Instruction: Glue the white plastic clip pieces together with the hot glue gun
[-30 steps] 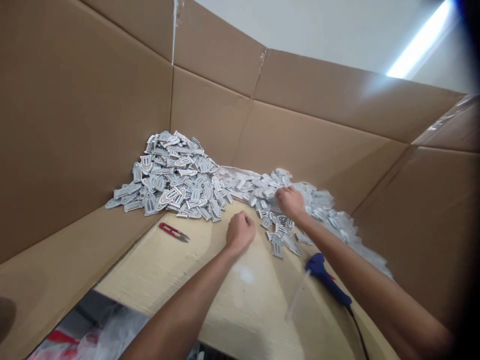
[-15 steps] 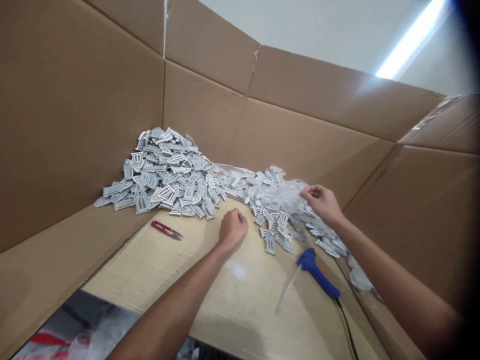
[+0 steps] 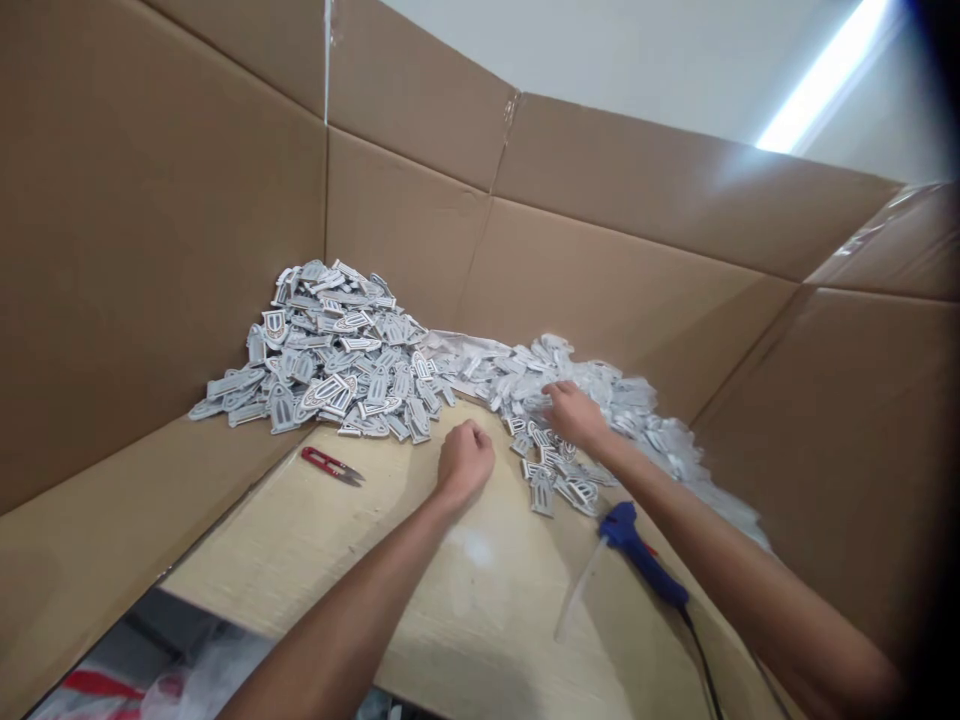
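My left hand [image 3: 466,460] is closed in a fist on the table; anything inside it is hidden by the fingers. My right hand [image 3: 576,415] hovers over the front of the plastic-wrapped pieces [image 3: 637,405], its fingers loosely bent and apart, with nothing visible between them. Below it lies a small group of loose grey-and-white shield-shaped pieces [image 3: 541,493] with striped faces. A large heap of the same shield-shaped pieces [image 3: 337,350] rises left of my hands. A blue glue gun [image 3: 645,560] with a clear glue stick lies below my right forearm.
Red thread snips [image 3: 330,465] lie on the wooden tabletop [image 3: 450,610], left of my left hand. Cardboard walls [image 3: 600,240] enclose the back and sides. The glue gun's black cord [image 3: 701,655] runs off the front edge. Clear plastic and red material [image 3: 150,690] show below the table at left.
My right hand has moved left and slightly down, away from the clear plastic it was touching on the wrapped pile. My left hand has stayed closed in place.
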`<state>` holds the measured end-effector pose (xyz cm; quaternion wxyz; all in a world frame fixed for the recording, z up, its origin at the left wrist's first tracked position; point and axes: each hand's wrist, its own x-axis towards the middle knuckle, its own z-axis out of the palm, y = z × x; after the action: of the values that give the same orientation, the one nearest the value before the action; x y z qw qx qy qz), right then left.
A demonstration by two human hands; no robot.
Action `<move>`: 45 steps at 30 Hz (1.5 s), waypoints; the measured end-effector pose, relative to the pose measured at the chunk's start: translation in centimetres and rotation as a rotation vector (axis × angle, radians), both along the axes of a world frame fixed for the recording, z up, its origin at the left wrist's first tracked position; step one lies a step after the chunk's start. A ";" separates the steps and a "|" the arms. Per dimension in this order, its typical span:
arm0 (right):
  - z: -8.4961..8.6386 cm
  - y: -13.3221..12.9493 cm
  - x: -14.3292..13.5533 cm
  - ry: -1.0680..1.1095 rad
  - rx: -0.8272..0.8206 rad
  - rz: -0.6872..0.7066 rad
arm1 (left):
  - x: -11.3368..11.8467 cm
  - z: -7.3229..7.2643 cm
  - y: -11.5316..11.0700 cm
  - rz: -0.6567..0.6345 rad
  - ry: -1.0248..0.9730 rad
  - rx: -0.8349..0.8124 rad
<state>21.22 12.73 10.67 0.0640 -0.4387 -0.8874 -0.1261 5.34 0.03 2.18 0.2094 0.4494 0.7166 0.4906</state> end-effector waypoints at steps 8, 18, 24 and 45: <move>-2.3 5.8 1.1 0.041 0.044 0.024 | 0.1 -0.1 0.1 -0.025 0.018 -0.001; 0.4 5.0 4.7 0.201 -0.035 0.024 | 0.1 -0.2 0.1 -0.037 -0.032 -0.005; 0.5 3.2 5.5 -0.031 -0.040 -0.013 | 0.1 -0.3 0.2 -0.040 -0.028 -0.002; 1.7 -12.7 1.1 -0.038 -1.113 0.620 | 0.1 -0.1 0.0 -0.027 0.004 -0.011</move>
<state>22.29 0.07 12.36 -0.1561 -0.1269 -0.9068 0.3706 5.40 0.00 2.05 0.2172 0.4589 0.7134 0.4830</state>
